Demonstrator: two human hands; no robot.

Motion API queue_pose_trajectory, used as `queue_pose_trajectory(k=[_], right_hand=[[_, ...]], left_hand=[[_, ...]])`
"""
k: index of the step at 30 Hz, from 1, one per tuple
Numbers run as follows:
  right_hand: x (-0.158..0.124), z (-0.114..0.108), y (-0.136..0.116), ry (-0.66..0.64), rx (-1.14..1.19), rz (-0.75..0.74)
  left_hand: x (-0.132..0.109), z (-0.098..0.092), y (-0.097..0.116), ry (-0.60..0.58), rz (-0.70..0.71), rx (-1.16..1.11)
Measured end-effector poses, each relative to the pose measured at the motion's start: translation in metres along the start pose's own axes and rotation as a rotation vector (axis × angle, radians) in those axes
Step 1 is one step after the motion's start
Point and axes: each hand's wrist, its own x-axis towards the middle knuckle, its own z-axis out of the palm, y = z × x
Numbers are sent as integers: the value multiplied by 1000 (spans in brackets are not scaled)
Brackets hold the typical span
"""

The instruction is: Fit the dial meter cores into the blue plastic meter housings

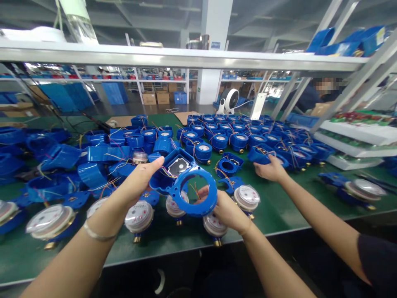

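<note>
We're holding a blue housing (pixel 177 188) up over the green bench (pixel 288 211), box end toward our left; our L hand (pixel 141 176) is gripping the box (pixel 159 184), thumb over its edge, & our R hand (pixel 228 209) is pinching the ring (pixel 208 180) at lower R, fingers partly hidden; a co-worker's hand (pixel 268 169) is grasping another housing (pixel 259 155) at R; rear meters (pixel 238 140) are sitting inside blue housings, so we're counting those approx. done; front-row meters (pixel 139 216) are lying w/o housings, so we're reckoning these are left.
</note>
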Motion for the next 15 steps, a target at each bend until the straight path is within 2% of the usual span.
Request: queue_pose_trajectory(k=[4, 8, 15], right_hand=[[-7, -2, 10, 35, 187, 64], [-11, -1, 20, 91, 350, 73], [-14, 3, 27, 228, 268, 25]], left_hand=[[20, 8, -17, -96, 38, 15], [32, 16, -19, -172, 39, 59], [44, 32, -14, -216, 41, 106]])
